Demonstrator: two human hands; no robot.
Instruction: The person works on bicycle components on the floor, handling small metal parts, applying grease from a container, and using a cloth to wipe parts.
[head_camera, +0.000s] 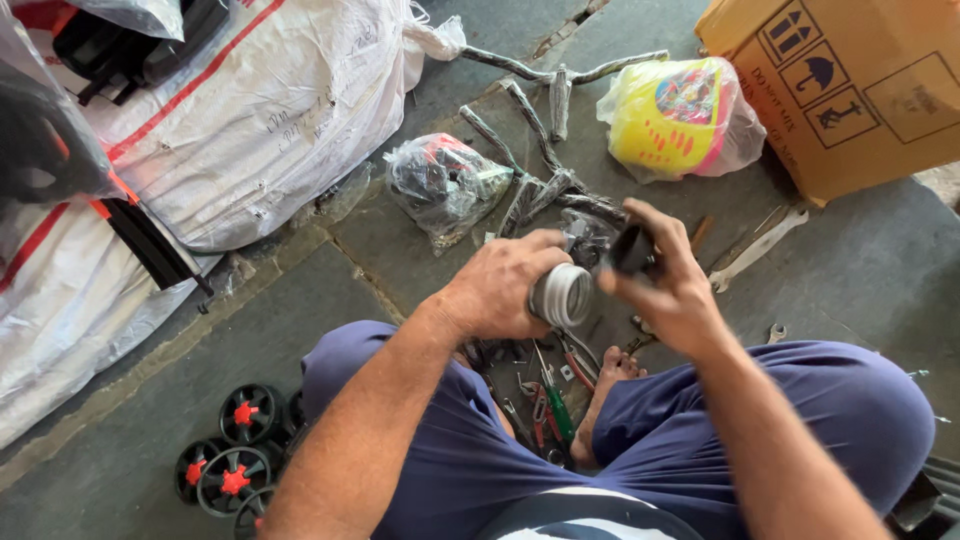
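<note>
1. Left hand (505, 285) gripped around ribbed grey roll (563, 295), mid-scene above lap.
2. Right hand (668, 290) pinches black cap (632, 249) beside it.
3. Far clear bag (445, 185) holds dark parts; far-right bag (683, 118) holds yellow toy.

A brown cardboard box (850, 85) fills the upper right of the frame. Beside it lies a yellow plastic-wrapped toy part (680, 115). 4 black wheels with red hubs (235, 455) sit lower left, below a large white woven sack (250, 120).
</note>
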